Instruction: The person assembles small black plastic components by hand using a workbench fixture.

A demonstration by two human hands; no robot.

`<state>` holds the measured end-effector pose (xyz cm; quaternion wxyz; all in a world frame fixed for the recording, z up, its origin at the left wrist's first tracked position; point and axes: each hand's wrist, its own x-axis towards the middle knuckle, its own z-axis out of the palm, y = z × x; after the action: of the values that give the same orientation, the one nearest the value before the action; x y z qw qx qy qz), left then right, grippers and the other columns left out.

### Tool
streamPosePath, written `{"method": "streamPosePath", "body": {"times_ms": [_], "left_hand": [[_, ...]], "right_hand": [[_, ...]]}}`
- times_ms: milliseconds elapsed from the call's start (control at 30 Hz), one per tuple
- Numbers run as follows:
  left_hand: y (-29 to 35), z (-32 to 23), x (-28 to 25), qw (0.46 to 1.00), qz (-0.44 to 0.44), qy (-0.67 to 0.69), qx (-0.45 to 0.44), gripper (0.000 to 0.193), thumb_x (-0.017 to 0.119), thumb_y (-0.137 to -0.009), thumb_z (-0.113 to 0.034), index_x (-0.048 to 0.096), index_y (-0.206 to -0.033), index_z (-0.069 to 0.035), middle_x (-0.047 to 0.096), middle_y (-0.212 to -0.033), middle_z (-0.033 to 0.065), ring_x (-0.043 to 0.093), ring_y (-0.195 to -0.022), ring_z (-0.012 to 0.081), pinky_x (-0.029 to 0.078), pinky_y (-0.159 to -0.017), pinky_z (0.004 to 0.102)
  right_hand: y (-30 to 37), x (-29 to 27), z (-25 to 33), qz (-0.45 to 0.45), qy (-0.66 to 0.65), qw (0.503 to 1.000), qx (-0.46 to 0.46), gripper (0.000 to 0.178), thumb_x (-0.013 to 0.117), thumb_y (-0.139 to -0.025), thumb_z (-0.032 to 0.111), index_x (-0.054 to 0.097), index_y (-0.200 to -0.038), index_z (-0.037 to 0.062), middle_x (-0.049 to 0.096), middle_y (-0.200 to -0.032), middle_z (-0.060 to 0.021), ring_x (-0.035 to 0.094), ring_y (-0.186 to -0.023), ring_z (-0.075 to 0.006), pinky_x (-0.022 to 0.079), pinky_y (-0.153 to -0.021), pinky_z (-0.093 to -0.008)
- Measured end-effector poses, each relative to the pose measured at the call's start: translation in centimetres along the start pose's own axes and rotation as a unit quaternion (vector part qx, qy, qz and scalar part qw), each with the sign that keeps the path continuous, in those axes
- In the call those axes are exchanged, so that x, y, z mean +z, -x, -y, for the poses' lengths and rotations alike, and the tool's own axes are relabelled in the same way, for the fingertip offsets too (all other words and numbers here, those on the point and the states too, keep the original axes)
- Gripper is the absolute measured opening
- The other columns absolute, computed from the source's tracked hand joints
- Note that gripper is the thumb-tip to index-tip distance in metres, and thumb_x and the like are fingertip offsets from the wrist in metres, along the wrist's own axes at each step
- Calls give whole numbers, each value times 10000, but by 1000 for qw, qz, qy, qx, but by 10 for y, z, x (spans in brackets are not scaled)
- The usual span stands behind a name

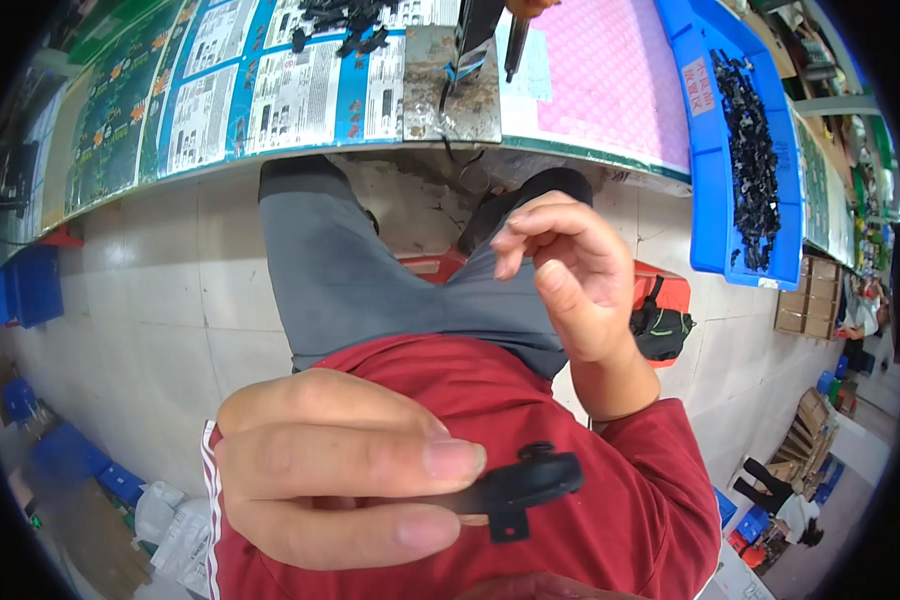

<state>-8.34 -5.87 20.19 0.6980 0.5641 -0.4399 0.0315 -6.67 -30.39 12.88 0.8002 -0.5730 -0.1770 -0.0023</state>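
Left hand holds black part lengthwise, rightward.

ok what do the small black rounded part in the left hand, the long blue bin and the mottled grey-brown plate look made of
Small black rounded part: probably moulded plastic, given its smooth shine; its flat tab could be plastic or metal.
Long blue bin: likely rigid plastic, smooth, evenly coloured.
Mottled grey-brown plate: seems dull metal, with rust-like stains.
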Motion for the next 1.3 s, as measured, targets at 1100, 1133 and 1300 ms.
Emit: {"method": "streamPosePath", "body": {"times_ms": [1100,1133,1300], "left_hand": [[-2,111,21,928,-138,-340,-64,272,788,-726,69,698,-976,14,680,-858,138,660,-690,242,534,-589,299],[-2,114,19,923,-131,-362,-20,281,787,-714,76,700,-975,15,679,-853,133,655,-685,247,526,-579,303],[1,121,17,903,-145,-401,52,273,780,-704,90,702,-956,20,678,-846,118,641,-668,245,508,-557,302]], "right_hand": [[1,10,-18,-108,-27,984,140,208,668,-927,24,620,-1116,-47,666,-882,-59,648,-797,-101,544,-682,-229],[2,11,-19,-110,-22,985,131,196,668,-928,27,622,-1105,-45,666,-879,-62,648,-794,-101,543,-676,-229],[1,16,-20,-105,-21,986,130,188,669,-931,35,619,-1095,-42,669,-878,-72,650,-789,-103,542,-667,-231]]}}
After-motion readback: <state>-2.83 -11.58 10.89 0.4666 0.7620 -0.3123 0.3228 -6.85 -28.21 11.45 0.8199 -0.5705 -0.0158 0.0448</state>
